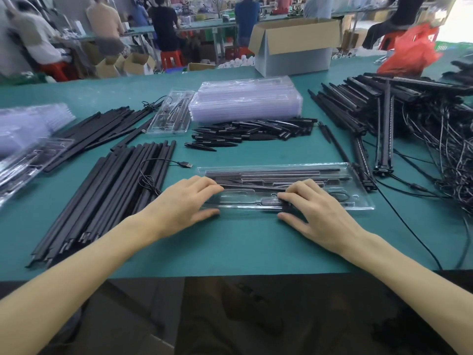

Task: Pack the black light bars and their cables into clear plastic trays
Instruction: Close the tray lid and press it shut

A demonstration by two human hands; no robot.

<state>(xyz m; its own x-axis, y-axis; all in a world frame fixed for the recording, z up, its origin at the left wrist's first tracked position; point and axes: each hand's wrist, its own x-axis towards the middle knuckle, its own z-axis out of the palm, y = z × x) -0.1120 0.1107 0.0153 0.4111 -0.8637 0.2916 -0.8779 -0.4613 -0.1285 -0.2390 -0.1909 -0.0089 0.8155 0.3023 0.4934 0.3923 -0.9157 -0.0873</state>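
The tray (362,187) lies on the table (243,249) right before me, bars (268,172) and a cable (341,196) in it; my left hand (183,204) presses flat on the tray's left end, fingers spread, thumb along its near rim; my right hand (316,213) presses flat on the tray's middle, thumb at the same rim; loose bars (115,196) lie left of the tray, empty trays (245,101) behind it.

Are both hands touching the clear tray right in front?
Touching. The head view shows the left hand and right hand with fingers resting flat on the clear tray.
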